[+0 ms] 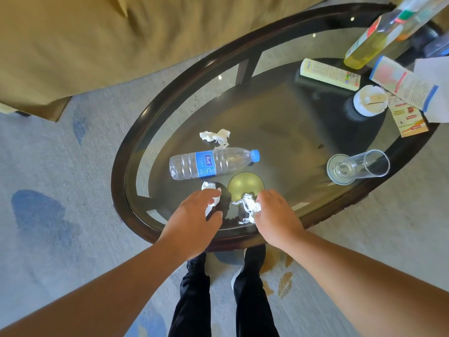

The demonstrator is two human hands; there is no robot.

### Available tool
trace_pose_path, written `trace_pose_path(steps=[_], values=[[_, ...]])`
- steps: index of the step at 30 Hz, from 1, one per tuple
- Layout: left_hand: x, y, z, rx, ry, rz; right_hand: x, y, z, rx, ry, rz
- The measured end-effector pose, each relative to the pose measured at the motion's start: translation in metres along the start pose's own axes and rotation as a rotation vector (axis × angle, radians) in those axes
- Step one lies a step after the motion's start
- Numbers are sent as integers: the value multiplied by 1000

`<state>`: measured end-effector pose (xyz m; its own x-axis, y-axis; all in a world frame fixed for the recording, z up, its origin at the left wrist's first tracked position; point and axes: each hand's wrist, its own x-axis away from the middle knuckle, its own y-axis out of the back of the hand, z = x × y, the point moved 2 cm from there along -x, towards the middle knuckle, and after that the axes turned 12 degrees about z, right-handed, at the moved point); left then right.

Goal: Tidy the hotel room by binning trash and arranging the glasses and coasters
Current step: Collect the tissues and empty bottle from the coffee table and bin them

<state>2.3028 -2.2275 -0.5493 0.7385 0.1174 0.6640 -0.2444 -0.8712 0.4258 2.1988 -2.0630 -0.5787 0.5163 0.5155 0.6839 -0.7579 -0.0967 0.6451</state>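
Single view: head cam, wide-angle, edges bowed. Worn at standing height, tilted steeply down & fwd. Oval glass-topped counter w/ dark wood rim [118, 181] fills centre to upper rt, at mid-range. Bare forearms enter from both bottom corners. Left hand [192, 215] & right hand [277, 215] sit near frame centre. Legs in black trousers [194, 300] are straight below. Tan fabric sofa [97, 45] is at upper left.

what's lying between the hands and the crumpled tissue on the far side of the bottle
The water bottle lies on its side directly between both hands and the far tissue. The left hand grips the near-left tissue, the right hand the near-right tissue.
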Motion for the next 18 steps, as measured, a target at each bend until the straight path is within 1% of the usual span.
trace_pose_path(steps=[4, 10, 15, 18], values=[[-4, -8, 14, -7, 12, 15, -13, -15, 2, -21, -28, 3], [-13, -19, 33, -20, 38, 54, -35, -39, -3, 26, -81, 58], [-24, -21, 42, -11, 54, 71, -45, -48, -6, 13, -87, 5], [-30, -22, 42, -11, 51, 77, -48, -47, -6, 25, -65, 14]])
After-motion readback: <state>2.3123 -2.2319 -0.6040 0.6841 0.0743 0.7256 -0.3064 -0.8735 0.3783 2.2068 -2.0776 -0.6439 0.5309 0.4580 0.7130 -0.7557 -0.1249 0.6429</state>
